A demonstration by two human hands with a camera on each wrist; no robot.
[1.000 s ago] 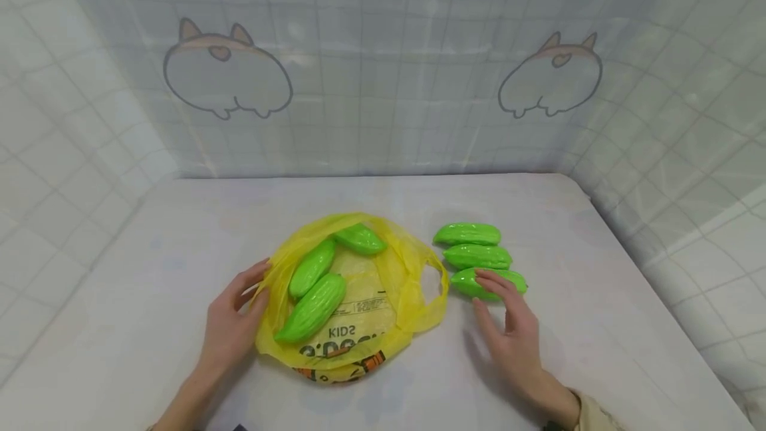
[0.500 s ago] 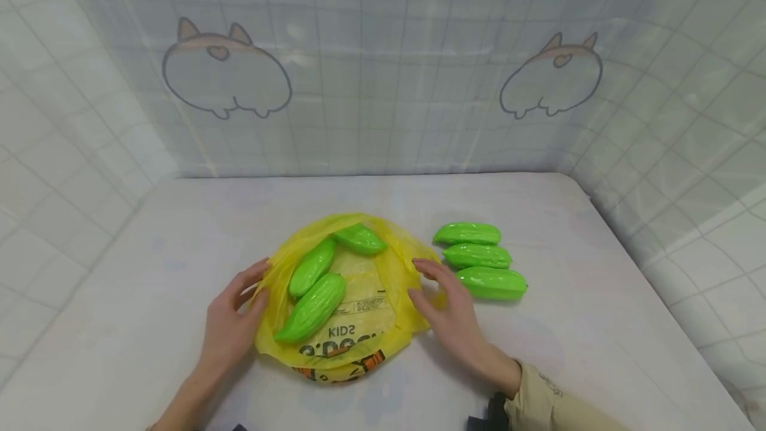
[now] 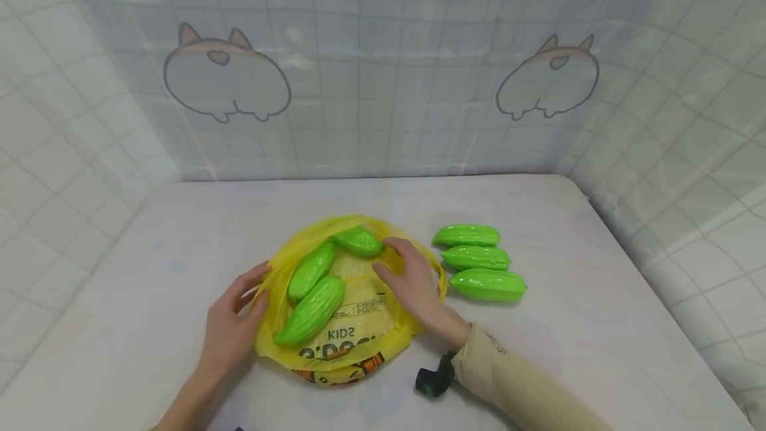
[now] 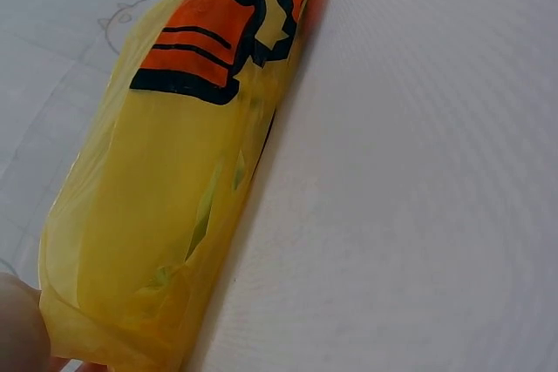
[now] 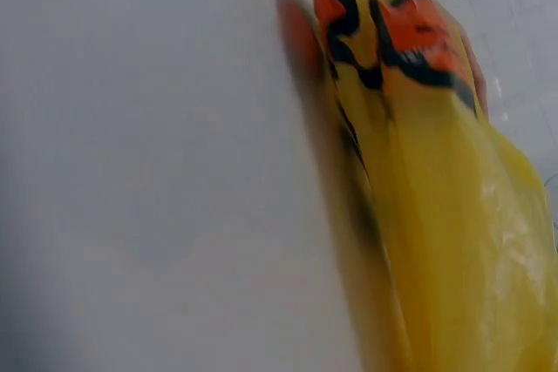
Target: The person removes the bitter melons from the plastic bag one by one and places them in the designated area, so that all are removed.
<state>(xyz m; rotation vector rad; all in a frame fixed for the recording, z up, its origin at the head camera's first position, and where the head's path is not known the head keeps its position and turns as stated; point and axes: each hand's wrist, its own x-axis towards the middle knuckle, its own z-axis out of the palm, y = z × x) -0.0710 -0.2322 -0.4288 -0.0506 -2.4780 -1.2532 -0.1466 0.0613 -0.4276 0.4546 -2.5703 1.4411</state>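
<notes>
A yellow plastic bag (image 3: 359, 278) lies spread with its mouth up in the head view. Inside rest three glossy, ridged green vegetables that look like bitter melons: one at the front (image 3: 311, 311), one behind it (image 3: 313, 270) and one at the far rim (image 3: 359, 241). My left hand (image 3: 233, 308) pinches the bag's left edge between thumb and fingers; the left wrist view has the thumb (image 4: 22, 328) against the plastic. My right hand (image 3: 413, 278) reaches over the bag's right side, thumb and fingers apart, fingertips right beside the far bitter melon.
To the bag's right, three more bitter melons (image 3: 477, 258) lie in a stacked row on the white table (image 3: 568, 285). A dark wrist device (image 3: 435, 380) sits below the right sleeve. Tile-patterned sheets (image 3: 389, 85) enclose the table's back and sides.
My right hand has moved left, from over the nearest bitter melon of the row, past the bag's handle, to inside the bag's right rim. The left hand stays at the left edge.
</notes>
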